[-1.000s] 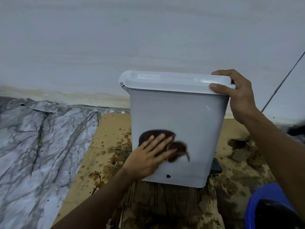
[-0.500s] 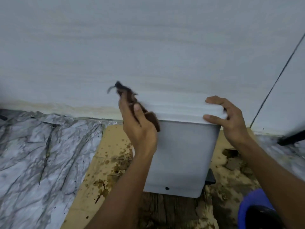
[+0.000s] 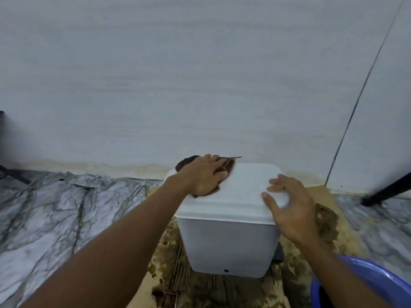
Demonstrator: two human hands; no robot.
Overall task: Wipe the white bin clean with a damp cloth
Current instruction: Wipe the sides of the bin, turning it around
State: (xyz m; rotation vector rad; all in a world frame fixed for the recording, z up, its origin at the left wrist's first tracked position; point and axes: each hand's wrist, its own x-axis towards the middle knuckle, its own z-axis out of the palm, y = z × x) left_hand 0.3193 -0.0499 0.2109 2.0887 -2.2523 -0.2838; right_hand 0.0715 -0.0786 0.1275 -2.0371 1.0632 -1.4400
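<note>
The white bin (image 3: pixel 229 245) stands upright on wet cardboard, lid shut, seen from above and in front. My left hand (image 3: pixel 202 176) lies palm down on the lid's far left corner and presses a dark brown cloth (image 3: pixel 230 166) onto it. Cloth edges stick out behind and to the right of the fingers. My right hand (image 3: pixel 289 207) is at the lid's near right edge, fingers loosely spread over the top and thumb by the front rim, holding nothing.
A blue basin (image 3: pixel 367 283) sits at the bottom right, beside my right forearm. Stained, soggy cardboard (image 3: pixel 327 218) lies under and around the bin. Marble floor (image 3: pixel 55 218) stretches left. A wall stands close behind the bin. A black stand leg (image 3: pixel 387 192) slants in at right.
My left hand moved with the cloth from the bin's front wall up to the lid's left rim, then onto the lid top. My right hand let go its grip on the lid's right edge.
</note>
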